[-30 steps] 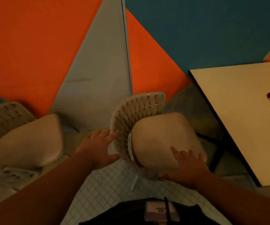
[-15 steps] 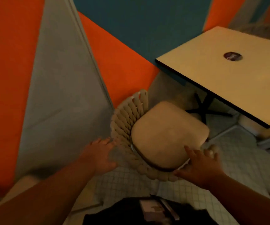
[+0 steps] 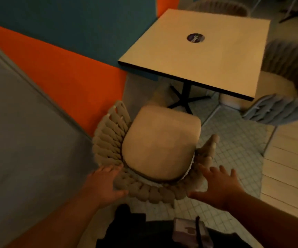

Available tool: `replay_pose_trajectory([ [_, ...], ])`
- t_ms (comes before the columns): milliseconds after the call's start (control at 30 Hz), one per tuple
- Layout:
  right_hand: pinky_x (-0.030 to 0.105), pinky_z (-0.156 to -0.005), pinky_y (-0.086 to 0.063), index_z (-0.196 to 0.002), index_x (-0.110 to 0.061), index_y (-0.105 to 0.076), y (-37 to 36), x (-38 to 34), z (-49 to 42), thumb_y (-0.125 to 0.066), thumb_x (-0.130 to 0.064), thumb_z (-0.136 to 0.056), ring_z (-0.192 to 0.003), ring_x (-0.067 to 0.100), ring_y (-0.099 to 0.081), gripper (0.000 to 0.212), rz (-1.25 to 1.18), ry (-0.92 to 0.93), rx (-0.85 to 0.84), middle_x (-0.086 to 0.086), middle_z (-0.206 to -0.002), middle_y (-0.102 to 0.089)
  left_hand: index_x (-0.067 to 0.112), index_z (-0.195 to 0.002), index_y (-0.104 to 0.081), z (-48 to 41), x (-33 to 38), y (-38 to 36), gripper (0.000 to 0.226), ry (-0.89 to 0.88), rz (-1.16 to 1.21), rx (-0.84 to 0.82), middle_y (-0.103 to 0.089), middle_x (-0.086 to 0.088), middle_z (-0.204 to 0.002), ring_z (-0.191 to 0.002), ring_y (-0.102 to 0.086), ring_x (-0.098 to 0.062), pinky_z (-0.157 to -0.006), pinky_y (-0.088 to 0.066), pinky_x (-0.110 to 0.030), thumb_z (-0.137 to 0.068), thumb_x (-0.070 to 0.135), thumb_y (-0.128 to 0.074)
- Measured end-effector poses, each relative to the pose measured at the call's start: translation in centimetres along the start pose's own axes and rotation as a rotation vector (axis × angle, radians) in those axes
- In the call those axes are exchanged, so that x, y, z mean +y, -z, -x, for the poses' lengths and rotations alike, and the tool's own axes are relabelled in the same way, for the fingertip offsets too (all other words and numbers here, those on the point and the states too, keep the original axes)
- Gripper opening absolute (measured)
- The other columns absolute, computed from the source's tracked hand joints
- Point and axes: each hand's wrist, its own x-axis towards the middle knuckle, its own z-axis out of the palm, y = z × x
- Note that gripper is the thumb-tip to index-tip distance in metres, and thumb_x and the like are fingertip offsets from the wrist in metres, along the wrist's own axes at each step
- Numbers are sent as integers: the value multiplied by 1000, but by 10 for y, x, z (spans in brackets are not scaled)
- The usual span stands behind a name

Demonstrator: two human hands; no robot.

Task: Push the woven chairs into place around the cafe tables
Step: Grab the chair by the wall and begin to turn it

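Beside an orange, teal and grey painted wall (image 3: 58,72), a person sets both bare hands against the curved back of a woven chair (image 3: 112,140) with a beige seat cushion (image 3: 160,145). The left hand (image 3: 103,185) lies flat on the rope weave at the back's left side, fingers spread and pressing rather than curled round anything; the right hand (image 3: 216,187) is also open with fingers fanned, at the back's right side, though motion blur leaves it unclear whether the palm is actually touching. The chair stands on pale tiled floor (image 3: 234,154), its seat facing a square cafe table (image 3: 207,56) but apart from the table's near edge, not yet tucked beneath it. A dark round sticker (image 3: 195,37) marks the tabletop, which rests on a black pedestal base (image 3: 184,97). A second chair (image 3: 280,97), blurred, sits at the table's right side, and a third woven back (image 3: 218,7) shows beyond the far edge.
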Motion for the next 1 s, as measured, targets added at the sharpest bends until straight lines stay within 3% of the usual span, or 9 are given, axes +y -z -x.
replay_pose_trajectory([
  [200,60,-122,-14,-160,-44,-11,-19,-48,-20,-16,-112,-36,-152,37,-21,141,-136,-249,0,1,-166,-27,41,-163,-17,-95,-77,30,119,-181,-287,-78,-24,4,-170,-155,-23,-22,-125,-19,-41,-59,92,-45],
  [300,56,-122,-22,-156,-54,-13,-50,-92,-31,-28,-112,-37,-151,41,-17,134,-251,-314,-28,5,-169,-10,44,-162,-16,-120,-112,28,141,-303,-319,-208,-23,7,-170,-157,-15,-20,-125,-6,-48,-41,109,-45],
  [367,67,-122,0,-153,-61,-10,-74,-121,-40,-21,-112,-16,-151,52,11,147,-244,-284,-161,3,-171,5,40,-163,-15,-130,-116,21,162,-323,-377,-329,-19,7,-171,-159,-4,-23,-116,16,-68,-19,113,-22],
  [433,75,-98,27,-151,-65,-5,-82,-143,-49,-27,-110,-9,-144,50,33,151,-214,-249,-302,-2,-171,9,40,-157,-35,-135,-103,19,161,-271,-414,-364,-32,8,-163,-155,-13,-25,-97,29,-78,-16,113,-20],
  [467,76,-89,30,-149,-67,-5,-84,-148,-57,-36,-110,-11,-144,46,37,148,-212,-251,-329,-7,-171,5,40,-149,-48,-140,-96,17,153,-237,-429,-357,-41,10,-154,-150,-22,-24,-96,26,-82,-17,115,-25],
  [533,82,-95,23,-147,-69,-11,-83,-151,-69,-51,-104,-13,-147,40,34,145,-203,-277,-327,-18,-167,-3,41,-135,-62,-150,-86,12,138,-217,-479,-346,-51,14,-140,-140,-34,-18,-97,18,-87,-23,115,-32],
  [633,87,-99,9,-145,-72,-12,-86,-150,-74,-33,-102,-4,-149,38,29,146,-162,-266,-320,-27,-164,-7,42,-132,-64,-153,-88,9,135,-239,-505,-334,-52,17,-136,-136,-39,-16,-98,17,-88,-25,115,-31],
  [833,74,-76,34,-147,-70,-11,-78,-151,-75,-34,-102,-3,-149,35,32,149,-173,-250,-327,-29,-165,-1,39,-134,-64,-149,-87,18,131,-236,-453,-298,-52,18,-138,-136,-38,-15,-97,21,-87,-30,113,-36],
  [1000,84,-102,9,-147,-66,-23,-68,-143,-84,-37,-103,-6,-152,34,25,147,-170,-285,-316,-28,-164,-9,39,-132,-66,-158,-76,30,132,-231,-461,-314,-53,17,-137,-136,-39,-17,-98,19,-87,-28,114,-33],
])
